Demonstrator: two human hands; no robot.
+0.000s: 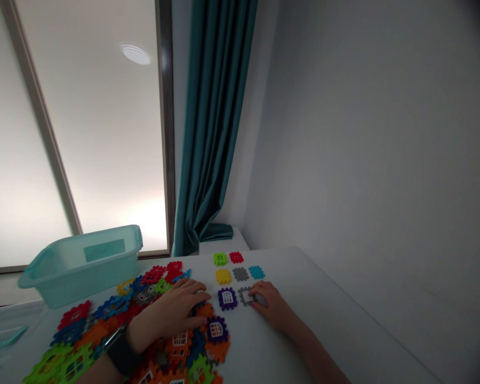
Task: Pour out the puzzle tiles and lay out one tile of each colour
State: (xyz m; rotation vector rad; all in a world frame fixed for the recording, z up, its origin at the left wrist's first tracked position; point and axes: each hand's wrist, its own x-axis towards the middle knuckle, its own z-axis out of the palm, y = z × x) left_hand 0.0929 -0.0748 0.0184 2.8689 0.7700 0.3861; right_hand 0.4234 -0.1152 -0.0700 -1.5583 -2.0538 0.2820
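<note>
My right hand [271, 305] pinches the right edge of a grey interlocking tile with a white window [245, 296], which lies on the white table. Just left of it is a purple window tile [227, 298]. Behind these lie a yellow tile [223, 276], a plain grey tile [240, 274] and a light blue tile [256, 272]. Farther back are a lime green tile [220, 259] and a red tile [236, 257]. Over a heap of mixed tiles [180, 341], my left hand [180, 309] rests with fingers apart, wearing a dark watch. Its palm side is hidden.
A translucent teal tub [88, 266] stands at the back left, behind the heap. At the far left edge is a clear plastic container [12, 325]. The white table [300, 277] runs along a grey wall on the right. A green curtain [214, 133] hangs beyond the table.
</note>
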